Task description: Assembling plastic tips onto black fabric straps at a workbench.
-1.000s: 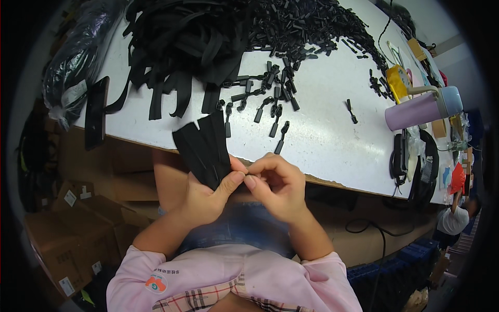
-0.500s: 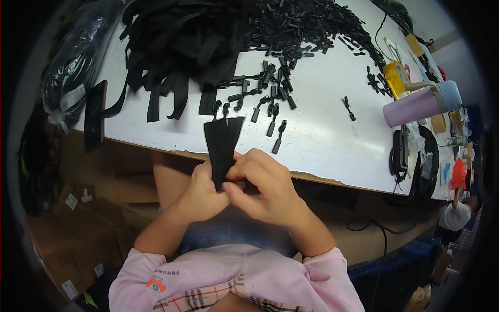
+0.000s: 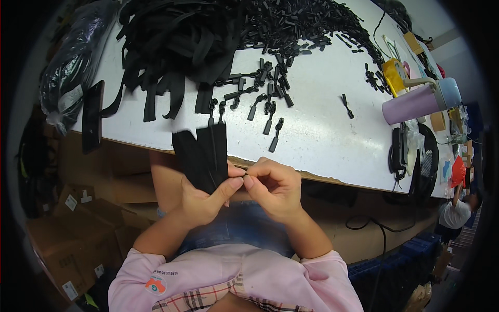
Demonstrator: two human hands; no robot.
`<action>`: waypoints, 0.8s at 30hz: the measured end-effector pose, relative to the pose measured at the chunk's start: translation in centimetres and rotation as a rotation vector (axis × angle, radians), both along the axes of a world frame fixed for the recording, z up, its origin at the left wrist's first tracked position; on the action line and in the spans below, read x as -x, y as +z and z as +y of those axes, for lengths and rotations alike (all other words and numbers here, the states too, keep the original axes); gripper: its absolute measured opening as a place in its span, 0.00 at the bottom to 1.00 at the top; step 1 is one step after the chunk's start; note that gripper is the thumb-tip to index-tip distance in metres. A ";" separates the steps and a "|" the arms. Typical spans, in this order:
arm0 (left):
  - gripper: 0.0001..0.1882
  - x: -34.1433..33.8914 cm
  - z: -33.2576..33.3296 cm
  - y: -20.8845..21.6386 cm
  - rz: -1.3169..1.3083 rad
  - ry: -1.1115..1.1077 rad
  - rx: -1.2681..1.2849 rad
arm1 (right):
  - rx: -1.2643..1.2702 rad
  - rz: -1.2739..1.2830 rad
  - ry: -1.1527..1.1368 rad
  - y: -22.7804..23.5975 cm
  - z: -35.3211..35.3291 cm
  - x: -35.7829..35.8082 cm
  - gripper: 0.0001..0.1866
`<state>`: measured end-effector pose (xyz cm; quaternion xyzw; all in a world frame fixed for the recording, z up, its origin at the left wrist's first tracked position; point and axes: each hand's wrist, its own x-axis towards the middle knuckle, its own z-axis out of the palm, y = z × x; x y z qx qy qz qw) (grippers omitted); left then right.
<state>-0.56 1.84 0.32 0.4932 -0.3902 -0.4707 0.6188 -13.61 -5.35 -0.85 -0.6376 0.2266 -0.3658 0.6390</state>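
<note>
A black zipper tape [image 3: 205, 156], spread into a fan with a line running down it, stands up from my left hand [image 3: 205, 200]. That hand is closed around its lower part, just in front of the table edge. My right hand [image 3: 275, 190] is closed in a pinch, its thumb and forefinger meeting the left fingertips. A tiny dark bit shows between them; what it is I cannot make out. Beyond the tape's top edge lie two black zipper sliders [image 3: 222, 107], and several more zipper sliders [image 3: 268, 117] with long pulls are scattered to the right.
A heap of black tapes [image 3: 179, 47] and a large pile of zipper sliders [image 3: 291, 26] cover the far side of the white table [image 3: 322, 140]. A phone-like dark slab [image 3: 93, 117] and a plastic-wrapped bundle [image 3: 78, 67] lie left. Right stands a lilac tumbler [image 3: 410, 105]. Cardboard boxes [image 3: 78, 239] sit below left.
The zipper tape has tilted left and fanned wider. My right hand has shifted slightly right and down, and both hands' fingertips now meet in a pinch to the right of the tape.
</note>
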 end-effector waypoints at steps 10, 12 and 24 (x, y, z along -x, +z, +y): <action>0.11 0.0 -0.1 -1.2 0.314 -0.078 -0.086 | 0.865 0.637 -0.612 1.0 -4.4 -0.4 0.06; 0.12 0.5 -0.5 -1.0 0.419 -0.026 -0.164 | 0.909 0.712 -0.633 0.1 -6.2 -0.2 0.07; 0.06 0.2 -0.7 -0.8 0.015 -0.038 -0.065 | -0.197 -0.009 0.194 1.5 -2.4 1.3 0.04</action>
